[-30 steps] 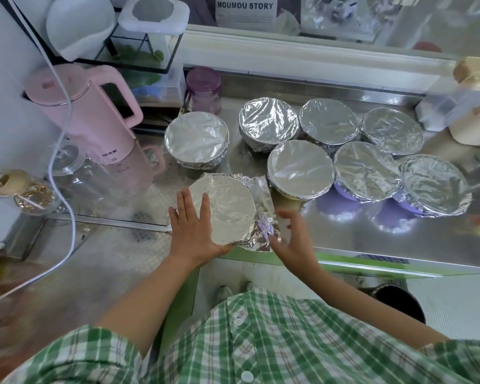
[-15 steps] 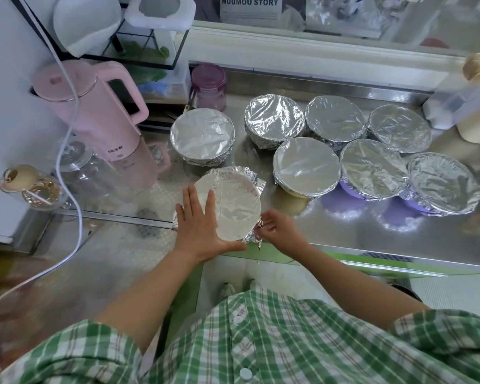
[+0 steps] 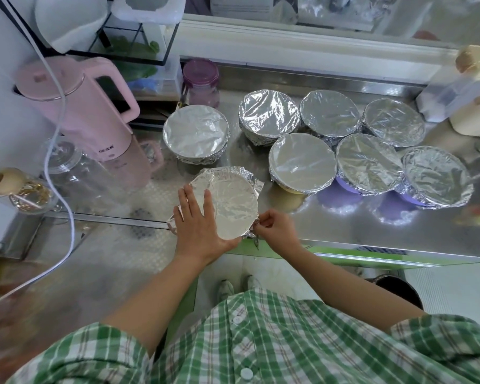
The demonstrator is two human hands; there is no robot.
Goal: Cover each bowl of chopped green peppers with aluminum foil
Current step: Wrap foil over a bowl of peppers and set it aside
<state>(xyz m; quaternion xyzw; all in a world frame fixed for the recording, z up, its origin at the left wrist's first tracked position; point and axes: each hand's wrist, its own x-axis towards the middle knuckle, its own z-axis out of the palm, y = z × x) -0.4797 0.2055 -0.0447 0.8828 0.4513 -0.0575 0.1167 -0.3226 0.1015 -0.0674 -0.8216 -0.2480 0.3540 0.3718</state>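
Foil-topped bowl (image 3: 233,200) at counter (image 3: 344,231) front edge. Left hand (image 3: 198,220) flat on top, grip wide. Right hand (image 3: 276,228), grip narrow, pinches foil skirt (image 3: 251,233) at near-right rim; loose flap (image 3: 257,180) beyond, right hand nearer.

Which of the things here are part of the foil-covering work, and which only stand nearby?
Part of the job: front foil-wrapped bowl, left hand pressing on top, right hand pinching the foil edge; seven bowls already covered.
Only standing nearby: pink kettle, purple-lidded jar, glass jar, white cable.
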